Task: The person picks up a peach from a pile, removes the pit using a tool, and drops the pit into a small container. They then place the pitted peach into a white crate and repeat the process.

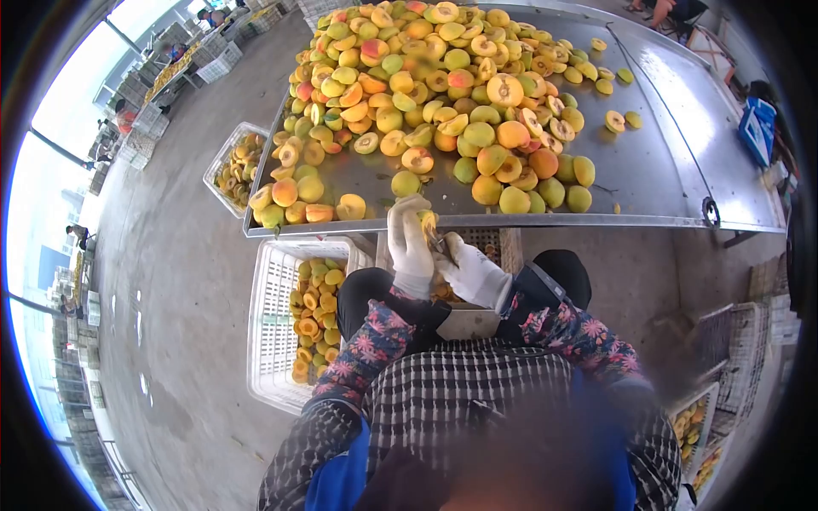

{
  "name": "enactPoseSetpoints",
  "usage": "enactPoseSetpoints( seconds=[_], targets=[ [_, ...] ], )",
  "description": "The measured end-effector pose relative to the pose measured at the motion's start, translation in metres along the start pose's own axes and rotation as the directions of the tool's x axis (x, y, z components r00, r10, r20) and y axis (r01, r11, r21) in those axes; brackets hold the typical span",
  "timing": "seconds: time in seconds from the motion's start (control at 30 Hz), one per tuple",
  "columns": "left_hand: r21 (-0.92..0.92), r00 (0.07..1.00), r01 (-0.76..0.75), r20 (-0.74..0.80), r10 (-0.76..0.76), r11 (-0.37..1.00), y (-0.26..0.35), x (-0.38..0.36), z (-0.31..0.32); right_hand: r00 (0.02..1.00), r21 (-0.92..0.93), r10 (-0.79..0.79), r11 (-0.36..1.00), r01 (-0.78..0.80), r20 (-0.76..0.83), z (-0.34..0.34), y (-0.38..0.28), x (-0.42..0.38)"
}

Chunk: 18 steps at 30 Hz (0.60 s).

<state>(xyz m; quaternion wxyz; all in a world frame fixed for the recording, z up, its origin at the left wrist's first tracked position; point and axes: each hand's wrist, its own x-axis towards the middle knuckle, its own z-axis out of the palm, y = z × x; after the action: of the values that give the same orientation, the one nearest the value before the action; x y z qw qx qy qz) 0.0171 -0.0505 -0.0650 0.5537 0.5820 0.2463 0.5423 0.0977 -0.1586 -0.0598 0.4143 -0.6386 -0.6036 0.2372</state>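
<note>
In a white glove, my left hand (411, 245) is closed around a yellow peach (428, 221) just in front of the table's near edge. My right hand (474, 271), also gloved, grips a small metal tool (441, 245) whose tip meets the peach. The tool's exact kind is hard to make out, being partly covered by the fingers. Beyond my hands, a large heap of yellow peaches (409, 98), many cut in half with pits showing, lies on a metal table (648, 183). Below my hands is a crate (509, 249) with some peach pieces in it.
A white plastic crate (277, 328) holding peach halves stands on the floor at my left. Another filled crate (223, 200) sits beside the table's left end. Stacked crates (733, 358) are at my right. A thin dark rod (660, 111) lies across the tabletop.
</note>
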Motion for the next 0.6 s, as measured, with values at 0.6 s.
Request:
enactPoseSetpoints(
  seconds=[0.6],
  targets=[
    [-0.165,0.93,0.365,0.108,-0.351,0.916,0.006,0.014,-0.004,0.996,-0.266,0.085,0.96,-0.089,-0.025,-0.016,0.004,0.003]
  ],
)
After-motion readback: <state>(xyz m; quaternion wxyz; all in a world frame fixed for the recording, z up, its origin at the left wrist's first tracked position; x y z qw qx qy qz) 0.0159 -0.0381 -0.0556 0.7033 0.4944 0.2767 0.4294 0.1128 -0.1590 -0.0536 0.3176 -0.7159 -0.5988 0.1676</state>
